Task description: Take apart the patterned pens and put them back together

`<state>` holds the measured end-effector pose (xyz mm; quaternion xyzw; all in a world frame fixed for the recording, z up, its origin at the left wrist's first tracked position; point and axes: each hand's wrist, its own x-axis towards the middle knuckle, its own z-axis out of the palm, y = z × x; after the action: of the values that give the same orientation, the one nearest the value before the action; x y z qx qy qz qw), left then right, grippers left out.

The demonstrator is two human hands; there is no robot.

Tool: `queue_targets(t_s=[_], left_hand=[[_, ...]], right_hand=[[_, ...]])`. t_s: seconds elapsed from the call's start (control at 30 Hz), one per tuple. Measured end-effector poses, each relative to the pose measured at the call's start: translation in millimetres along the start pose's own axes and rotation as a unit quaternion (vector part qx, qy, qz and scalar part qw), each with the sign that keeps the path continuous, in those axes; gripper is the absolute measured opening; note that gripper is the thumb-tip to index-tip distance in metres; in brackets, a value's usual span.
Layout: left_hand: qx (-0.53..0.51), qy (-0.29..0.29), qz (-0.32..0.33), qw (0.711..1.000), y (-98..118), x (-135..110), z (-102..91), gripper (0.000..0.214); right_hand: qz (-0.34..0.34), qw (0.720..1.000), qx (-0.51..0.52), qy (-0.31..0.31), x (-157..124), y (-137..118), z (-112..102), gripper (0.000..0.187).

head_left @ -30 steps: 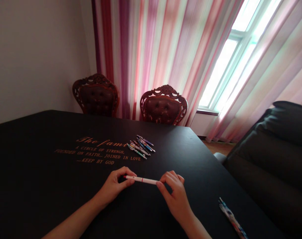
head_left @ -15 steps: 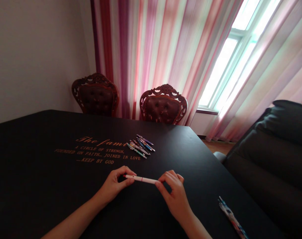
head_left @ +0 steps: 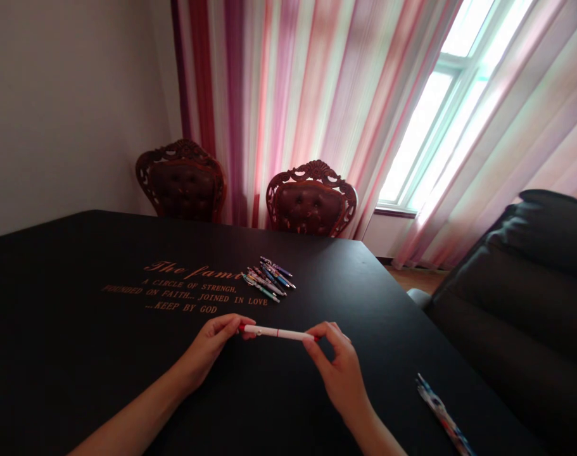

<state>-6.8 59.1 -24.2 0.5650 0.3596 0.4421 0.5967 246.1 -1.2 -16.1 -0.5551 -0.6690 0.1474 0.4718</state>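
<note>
A white pen [head_left: 278,332] with a thin red band lies level between my hands, just above the black table [head_left: 79,354]. My left hand [head_left: 209,351] pinches its left end with thumb and fingers. My right hand [head_left: 338,370] pinches its right end the same way. Both hands are closed on the pen. Beyond them, a loose pile of several coloured pens [head_left: 268,280] rests on the table by the orange lettering [head_left: 183,292].
More patterned pens [head_left: 443,416] lie near the table's right front edge. Two carved wooden chairs [head_left: 311,201] stand at the far side before striped pink curtains. A dark sofa [head_left: 530,297] sits close on the right.
The pen has shifted slightly up and to the right between my hands, and more of its length shows now. My right hand has drawn back toward the pen's end.
</note>
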Motion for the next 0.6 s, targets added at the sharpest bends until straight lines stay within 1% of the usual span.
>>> queue_targets(t_s=[0.07,0.17,0.33,0.53,0.6], left_hand=[[-0.034,-0.002,-0.004,0.999,0.7,0.1,-2.1,0.029],[-0.051,-0.001,-0.012,0.999,-0.1,0.3,-3.8,0.026],[-0.029,-0.012,-0.005,0.999,-1.3,0.8,-2.1,0.022],[-0.026,0.003,0.000,1.000,1.2,0.6,0.3,0.024],[-0.026,-0.002,-0.002,1.000,0.0,1.2,-0.6,0.024]], right_hand=[[0.017,1.000,0.011,-0.003,-0.5,1.7,2.0,0.012],[0.032,0.999,0.023,-0.003,-1.9,2.8,4.9,0.014],[0.052,0.998,0.046,-0.005,-3.5,-2.1,7.1,0.018],[0.056,0.997,0.055,-0.012,-4.3,-6.4,8.6,0.020],[0.061,0.996,0.058,-0.011,-4.3,-6.1,8.5,0.020]])
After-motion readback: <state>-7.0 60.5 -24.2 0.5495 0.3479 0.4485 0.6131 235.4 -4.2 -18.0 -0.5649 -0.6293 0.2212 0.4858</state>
